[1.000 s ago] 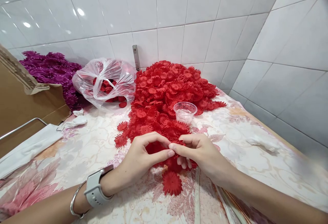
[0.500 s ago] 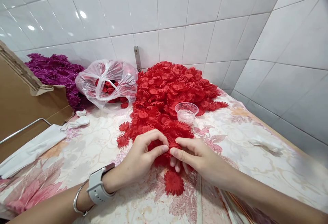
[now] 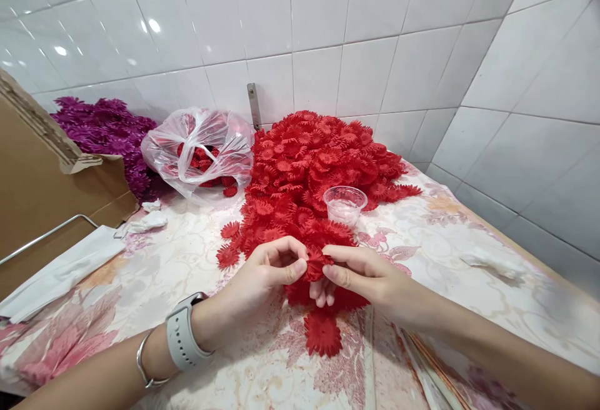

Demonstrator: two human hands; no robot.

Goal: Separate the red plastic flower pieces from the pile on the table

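Note:
Between my two hands is a small red fabric flower (image 3: 315, 264), its petals bunched up. My left hand (image 3: 276, 266) pinches its left edge between thumb and forefinger. On the other side my right hand (image 3: 359, 275) grips it with thumb and forefinger, the other fingers curled beneath. A large heap of red fabric flowers (image 3: 319, 154) rises just beyond my hands. One flat red flower (image 3: 323, 333) lies on the table below them. A clear plastic cup (image 3: 345, 205) with something whitish inside sits against the heap's front right.
Left of the heap stands a clear plastic bag (image 3: 199, 157) with red pieces, then purple flowers (image 3: 105, 138) and a cardboard box (image 3: 60, 185). White crumpled scraps (image 3: 492, 266) lie at right on the floral tablecloth (image 3: 187, 285). Thin sticks (image 3: 435, 366) lie under my right forearm.
My hands have drawn slightly apart at the fingertips, and the red flower between them now shows more. The whole view has shifted a little.

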